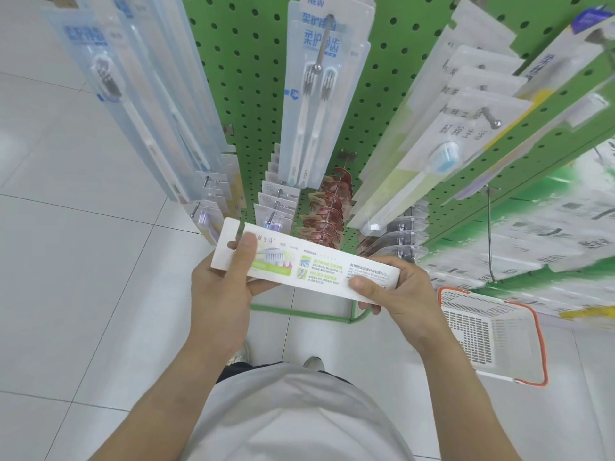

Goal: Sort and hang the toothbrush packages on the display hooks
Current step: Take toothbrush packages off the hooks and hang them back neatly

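At mid-frame I hold one toothbrush package [306, 264] flat, printed back up, my left hand [226, 277] pinching its hanger end and my right hand [396, 287] curled round the other end. One orange-rimmed basket [492, 331] sits lower right. Beyond, the green pegboard [253, 78] carries hanging packages on hooks.

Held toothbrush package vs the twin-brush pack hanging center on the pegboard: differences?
The held toothbrush package lies roughly level between the left hand and right hand; the twin-brush pack hangs on a metal hook. The held one shows its printed white back, no brush visible; the hanging one shows two brushes through a clear front. Both are long and narrow.
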A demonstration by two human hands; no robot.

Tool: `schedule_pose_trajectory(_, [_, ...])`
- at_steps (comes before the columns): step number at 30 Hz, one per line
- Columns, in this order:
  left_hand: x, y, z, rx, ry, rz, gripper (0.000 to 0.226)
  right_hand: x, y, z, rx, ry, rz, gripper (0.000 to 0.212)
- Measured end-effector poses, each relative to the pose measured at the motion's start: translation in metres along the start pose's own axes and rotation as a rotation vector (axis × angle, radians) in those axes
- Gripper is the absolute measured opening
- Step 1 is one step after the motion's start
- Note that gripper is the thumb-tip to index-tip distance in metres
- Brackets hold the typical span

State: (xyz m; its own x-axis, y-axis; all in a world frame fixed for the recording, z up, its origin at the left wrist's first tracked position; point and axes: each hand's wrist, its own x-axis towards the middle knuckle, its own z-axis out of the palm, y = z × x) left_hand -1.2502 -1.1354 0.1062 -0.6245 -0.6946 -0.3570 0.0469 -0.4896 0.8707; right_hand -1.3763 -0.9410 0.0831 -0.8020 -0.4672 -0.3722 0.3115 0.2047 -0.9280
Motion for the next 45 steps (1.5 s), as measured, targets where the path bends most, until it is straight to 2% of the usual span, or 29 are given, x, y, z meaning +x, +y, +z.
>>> schedule_pose_trajectory(5, [-0.003, 0.004, 0.003, 0.03, -0.033, -0.002, 0.031, -0.001, -0.002, -0.003, -0.052, 0.137, -0.046, 0.036])
schedule_pose_trajectory(7, [-0.005, 0.003, 0.003, 0.052, -0.059, -0.006, 0.032, 0.0, 0.001, -0.004, -0.303, 0.278, -0.129, 0.042])
schedule_pose_trajectory(9, [-0.006, 0.002, 0.003, 0.069, -0.08, -0.012, 0.03, -0.004, 0.008, 0.001, -0.602, 0.373, -0.347, 0.042])
schedule_pose_trajectory(13, [-0.004, 0.002, 0.006, 0.069, -0.079, -0.055, 0.03, -0.015, 0.033, 0.031, -0.692, 0.329, -0.785, 0.028])
schedule_pose_trajectory(16, [-0.002, 0.006, 0.006, 0.006, -0.074, -0.138, 0.016, -0.021, 0.05, 0.049, -0.692, 0.246, -0.898, 0.038])
schedule_pose_trajectory(18, [-0.001, 0.008, 0.003, 0.0, -0.11, -0.165, 0.011, -0.022, 0.053, 0.051, -0.669, 0.214, -0.933, 0.034])
schedule_pose_trajectory(19, [0.0, 0.009, 0.002, 0.017, -0.144, -0.165, 0.011, -0.022, 0.053, 0.05, -0.642, 0.218, -0.936, 0.027])
schedule_pose_trajectory(20, [0.0, 0.009, 0.0, 0.051, -0.186, -0.15, 0.021, -0.022, 0.051, 0.048, -0.623, 0.235, -0.927, 0.023])
schedule_pose_trajectory(22, [-0.001, 0.005, -0.003, 0.155, -0.274, -0.101, 0.055, -0.023, 0.045, 0.044, -0.603, 0.285, -0.863, 0.022])
schedule_pose_trajectory(23, [-0.003, 0.003, -0.002, 0.201, -0.301, -0.083, 0.067, -0.025, 0.043, 0.042, -0.554, 0.291, -0.783, 0.022])
schedule_pose_trajectory(25, [-0.005, 0.0, 0.001, 0.204, -0.344, -0.07, 0.074, -0.026, 0.035, 0.042, -0.317, 0.181, -0.522, 0.021])
schedule_pose_trajectory(28, [-0.004, 0.001, 0.007, 0.15, -0.382, -0.059, 0.057, -0.027, 0.023, 0.045, 0.072, 0.015, -0.289, 0.017])
schedule_pose_trajectory(30, [-0.001, 0.003, 0.008, 0.164, -0.374, -0.012, 0.038, -0.026, 0.02, 0.043, 0.153, -0.04, -0.234, 0.019])
schedule_pose_trajectory(32, [0.002, 0.005, 0.008, 0.167, -0.358, 0.001, 0.029, -0.025, 0.02, 0.041, 0.096, -0.046, -0.207, 0.01])
schedule_pose_trajectory(33, [0.003, 0.007, 0.009, 0.17, -0.36, 0.002, 0.028, -0.025, 0.022, 0.039, 0.051, -0.033, -0.201, 0.015])
schedule_pose_trajectory(36, [0.002, 0.01, 0.015, 0.186, -0.369, 0.021, 0.022, -0.024, 0.025, 0.035, -0.058, -0.07, -0.215, 0.053])
schedule_pose_trajectory(38, [0.001, 0.01, 0.019, 0.205, -0.379, 0.044, 0.019, -0.026, 0.022, 0.034, -0.163, -0.141, -0.231, 0.067])
schedule_pose_trajectory(42, [-0.004, 0.014, 0.025, 0.217, -0.417, 0.094, 0.024, -0.029, 0.02, 0.034, -0.26, -0.198, -0.214, 0.075])
schedule_pose_trajectory(45, [-0.01, 0.018, 0.028, 0.226, -0.467, 0.153, 0.022, -0.029, 0.021, 0.034, -0.285, -0.196, -0.224, 0.07])
